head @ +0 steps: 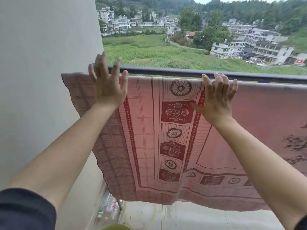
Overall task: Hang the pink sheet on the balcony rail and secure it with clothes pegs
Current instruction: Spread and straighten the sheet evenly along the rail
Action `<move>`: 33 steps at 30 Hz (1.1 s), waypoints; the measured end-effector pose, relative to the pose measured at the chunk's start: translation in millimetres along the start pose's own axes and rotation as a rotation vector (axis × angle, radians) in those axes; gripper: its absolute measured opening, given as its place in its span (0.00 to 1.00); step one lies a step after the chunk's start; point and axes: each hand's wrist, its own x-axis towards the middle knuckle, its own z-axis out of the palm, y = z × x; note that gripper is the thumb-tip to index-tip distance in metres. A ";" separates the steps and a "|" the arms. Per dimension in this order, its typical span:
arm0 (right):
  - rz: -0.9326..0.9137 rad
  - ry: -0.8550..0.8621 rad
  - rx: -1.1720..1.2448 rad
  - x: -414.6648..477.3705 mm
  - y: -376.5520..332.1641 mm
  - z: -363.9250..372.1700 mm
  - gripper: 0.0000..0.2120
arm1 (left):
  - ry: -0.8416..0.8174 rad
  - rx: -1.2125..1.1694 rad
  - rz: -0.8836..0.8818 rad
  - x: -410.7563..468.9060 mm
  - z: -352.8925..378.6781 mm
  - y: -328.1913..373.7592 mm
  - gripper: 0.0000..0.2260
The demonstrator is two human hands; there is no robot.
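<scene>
The pink sheet (144, 130), printed with dark red squares and flower medallions, hangs draped over the dark balcony rail (174, 71) and reaches down toward the floor. My left hand (108, 87) is raised in front of the sheet's top left part, fingers spread, holding nothing. My right hand (217, 98) lies on the sheet just below the rail, fingers spread with the fingertips at the top fold and the thumb on a red square. No clothes pegs are in view.
A pale wall (41, 80) stands close on the left, touching the sheet's left edge. Clear plastic bottles (108, 206) lie in the floor corner beside a pipe. Past the rail lie green fields and white buildings far below.
</scene>
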 end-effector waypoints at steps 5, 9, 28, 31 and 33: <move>-0.027 0.058 -0.004 -7.4 24.1 2.8 0.42 | -0.309 0.062 0.226 -14.0 18.1 30.9 0.23; 0.072 0.026 -0.075 -24.3 72.9 -4.8 0.42 | -0.271 0.069 0.214 -8.8 24.6 13.7 0.21; 0.198 -0.360 -0.063 -58.5 216.5 -53.0 0.40 | -0.395 0.040 -0.077 -24.7 25.9 207.5 0.34; 0.243 -0.402 -0.062 -77.5 275.1 -64.1 0.39 | -0.425 0.030 -0.024 -39.1 30.6 295.8 0.34; 0.288 -0.452 -0.046 -92.5 321.9 -69.4 0.39 | -0.446 0.037 -0.054 -47.6 33.1 345.7 0.33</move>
